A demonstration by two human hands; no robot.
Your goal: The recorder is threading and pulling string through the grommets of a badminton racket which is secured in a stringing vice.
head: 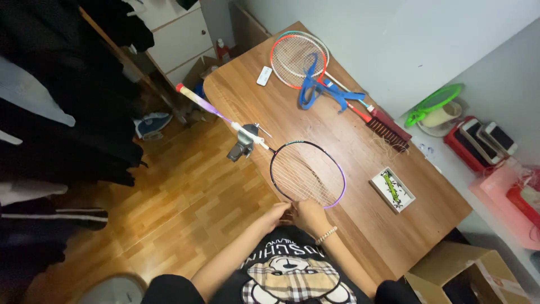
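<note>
On the wooden counter (360, 152), a small white rectangular box (392, 189) holding green and dark bits lies just right of the dark-and-purple-framed badminton racket (307, 171). That racket's white strings look loose near its lower rim, where the left hand (275, 214) and right hand (308, 214) pinch them, fingers closed.

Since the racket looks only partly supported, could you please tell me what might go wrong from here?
1. The dark purple-rimmed badminton racket is held by a small grey clamp at the wooden table edge, with its handle over the floor; a hard pull might twist it loose.
2. Both the left hand and right hand work at the strings; a slipping string could nick fingers.
</note>
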